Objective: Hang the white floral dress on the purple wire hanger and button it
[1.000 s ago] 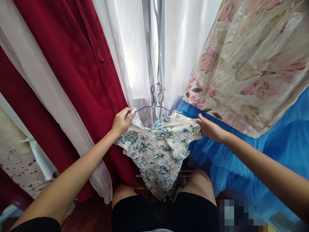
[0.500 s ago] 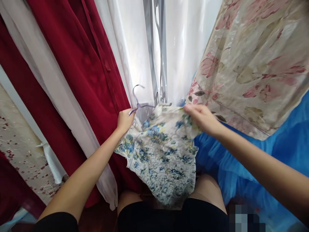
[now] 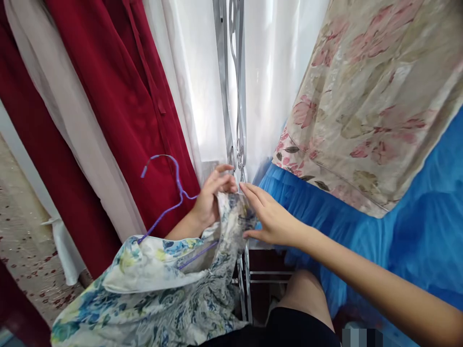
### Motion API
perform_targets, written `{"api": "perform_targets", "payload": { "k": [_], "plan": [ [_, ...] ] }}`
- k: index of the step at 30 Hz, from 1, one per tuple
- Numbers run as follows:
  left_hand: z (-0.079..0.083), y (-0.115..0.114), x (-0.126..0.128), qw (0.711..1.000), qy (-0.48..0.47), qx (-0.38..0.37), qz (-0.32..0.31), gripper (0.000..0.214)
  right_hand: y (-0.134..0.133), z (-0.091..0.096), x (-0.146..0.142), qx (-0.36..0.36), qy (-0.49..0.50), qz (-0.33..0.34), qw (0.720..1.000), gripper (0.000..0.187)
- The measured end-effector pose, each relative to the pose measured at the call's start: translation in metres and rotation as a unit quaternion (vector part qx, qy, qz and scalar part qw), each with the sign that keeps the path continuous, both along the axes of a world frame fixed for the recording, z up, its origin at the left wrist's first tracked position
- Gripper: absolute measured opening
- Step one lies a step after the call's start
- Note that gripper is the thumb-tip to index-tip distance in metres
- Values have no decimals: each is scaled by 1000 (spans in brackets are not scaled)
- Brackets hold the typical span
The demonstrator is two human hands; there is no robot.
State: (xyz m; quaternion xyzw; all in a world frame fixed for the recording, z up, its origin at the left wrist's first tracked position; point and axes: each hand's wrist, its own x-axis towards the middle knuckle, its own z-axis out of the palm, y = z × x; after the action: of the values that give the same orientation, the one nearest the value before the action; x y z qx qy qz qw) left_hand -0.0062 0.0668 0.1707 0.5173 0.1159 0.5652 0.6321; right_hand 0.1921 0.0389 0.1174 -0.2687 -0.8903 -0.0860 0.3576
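Note:
A white dress with blue, green and yellow flowers (image 3: pixel 170 284) is spread from the lower left to the middle, its neckline gaping upward. A purple wire hanger (image 3: pixel 179 185) sits partly inside it, with the hook leaning left and one arm of the wire showing through the neck opening. My left hand (image 3: pixel 215 195) reaches up behind the neckline and closes on the raised shoulder edge, fingers curled; the thumb is hard to see. On the other side of that shoulder, my right hand (image 3: pixel 271 214) touches the fabric with fingers stretched and thumb apart.
Red curtain-like cloth (image 3: pixel 108 96) hangs at the left, and white fabric (image 3: pixel 202 72) behind a grey metal rack (image 3: pixel 240 96). A beige rose-print garment (image 3: pixel 376 111) hangs at the right over blue tulle (image 3: pixel 427 231). My bare knee (image 3: pixel 304 294) is below.
The dress has swung left and closer, its neckline now turned upward. The hanger is lower left, free of my left hand, which has moved to the shoulder beside my right hand.

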Motion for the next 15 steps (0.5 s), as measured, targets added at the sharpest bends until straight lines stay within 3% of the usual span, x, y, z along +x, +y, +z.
{"api": "perform_targets", "payload": {
  "k": [4,6,9,12,15],
  "plan": [
    [-5,-28,32,997,39,62,-14,29,-1,-25,-1,56,68,18,996,123],
    [-9,-27,38,989,95,110,-3,31,-3,-34,8,78,74,-4,994,119],
    [-16,-16,40,962,209,176,-26,49,-11,-42,32,105,58,-59,991,105],
    [-21,2,42,961,222,149,-66,60,-21,-40,61,118,42,-122,985,98],
    [-31,19,35,983,158,91,13,56,-29,-27,89,138,33,-185,972,99]
  ]
}}
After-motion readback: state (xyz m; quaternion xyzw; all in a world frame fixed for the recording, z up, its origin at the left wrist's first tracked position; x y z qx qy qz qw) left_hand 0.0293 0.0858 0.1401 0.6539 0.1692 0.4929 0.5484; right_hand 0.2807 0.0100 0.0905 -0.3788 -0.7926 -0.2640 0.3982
